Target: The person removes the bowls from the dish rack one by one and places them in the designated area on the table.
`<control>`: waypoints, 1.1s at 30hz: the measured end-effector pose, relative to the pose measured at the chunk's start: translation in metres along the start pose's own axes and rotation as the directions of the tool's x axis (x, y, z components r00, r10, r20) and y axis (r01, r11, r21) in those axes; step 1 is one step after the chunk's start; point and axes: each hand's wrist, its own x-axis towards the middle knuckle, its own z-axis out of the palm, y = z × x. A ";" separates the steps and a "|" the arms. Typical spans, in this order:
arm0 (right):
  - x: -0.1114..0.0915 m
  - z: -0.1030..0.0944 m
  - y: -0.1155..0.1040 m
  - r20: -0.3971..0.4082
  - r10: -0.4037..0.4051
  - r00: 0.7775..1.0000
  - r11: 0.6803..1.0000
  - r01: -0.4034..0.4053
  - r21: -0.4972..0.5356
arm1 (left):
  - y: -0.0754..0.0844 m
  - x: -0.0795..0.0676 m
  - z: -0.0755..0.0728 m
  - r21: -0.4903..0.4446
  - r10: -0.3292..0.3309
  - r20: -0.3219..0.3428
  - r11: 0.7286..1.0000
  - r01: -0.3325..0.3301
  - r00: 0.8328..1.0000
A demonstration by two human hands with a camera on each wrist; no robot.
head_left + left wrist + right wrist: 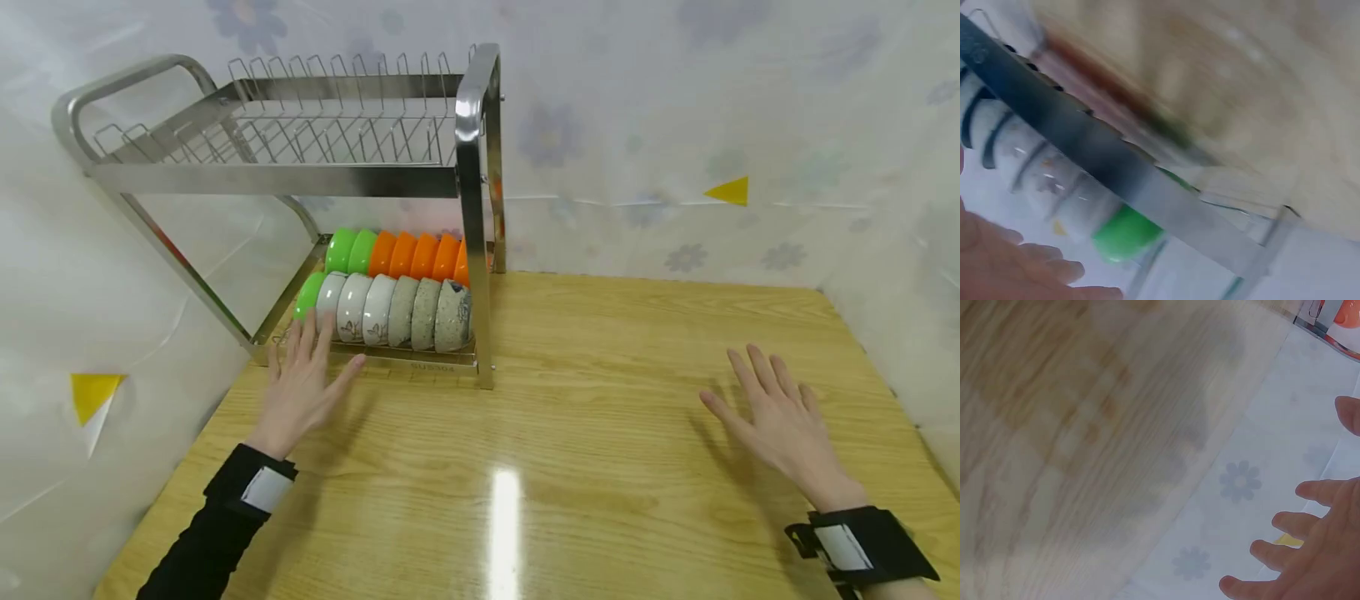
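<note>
My left hand (300, 396), fingers spread, hovers in front of the lower tier of a steel dish rack (300, 179). Its fingertips overlap the front row's left end in the head view. That row has a green bowl (309, 293), several white bowls (352, 307) and several speckled grey bowls (426, 312), all standing on edge. Behind them stand two green bowls (341, 250) and several orange bowls (425, 254). The left wrist view shows the rack's front rail (1116, 162) and the green bowl close to my fingers. Over the table's right side, my right hand (783, 425) holds nothing, fingers straight and apart.
The rack stands at the back left of the wooden table (600, 433), its upper tier lined with wire dividers (330, 137). Flower-patterned sheeting (630, 100) encloses the back and sides. Yellow triangles mark the left (93, 393) and back sheeting.
</note>
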 end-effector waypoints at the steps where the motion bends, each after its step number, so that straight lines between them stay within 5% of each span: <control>1: 0.000 0.000 0.000 0.001 -0.002 1.000 1.000 0.002 0.000 | 0.004 0.002 0.000 -0.017 0.023 -0.024 1.000 -0.023 0.999; 6: 0.000 -0.001 -0.003 -0.001 -0.009 1.000 1.000 0.009 0.009 | 0.028 0.015 -0.001 -0.182 0.096 -0.133 0.976 -0.119 0.986; 13: 0.001 -0.002 -0.008 0.010 -0.011 1.000 1.000 0.011 0.022 | 0.063 0.032 0.001 -0.466 0.121 -0.170 0.864 -0.189 0.978; 16: 0.001 -0.002 -0.010 0.012 -0.015 1.000 1.000 0.015 0.022 | 0.074 0.039 0.003 -0.566 0.130 -0.120 0.806 -0.176 0.984; 21: 0.001 -0.001 -0.012 0.006 -0.023 1.000 0.999 0.023 0.029 | 0.087 0.046 0.003 -0.680 0.096 0.017 0.730 -0.059 0.995; 27: 0.001 -0.001 -0.014 -0.016 -0.028 0.999 0.999 0.028 0.036 | 0.094 0.052 0.003 -0.751 0.078 0.139 0.658 0.054 0.987; 33: 0.001 -0.001 -0.015 -0.011 -0.018 1.000 0.999 0.019 0.039 | 0.098 0.058 0.001 -0.769 0.081 0.193 0.631 0.100 0.978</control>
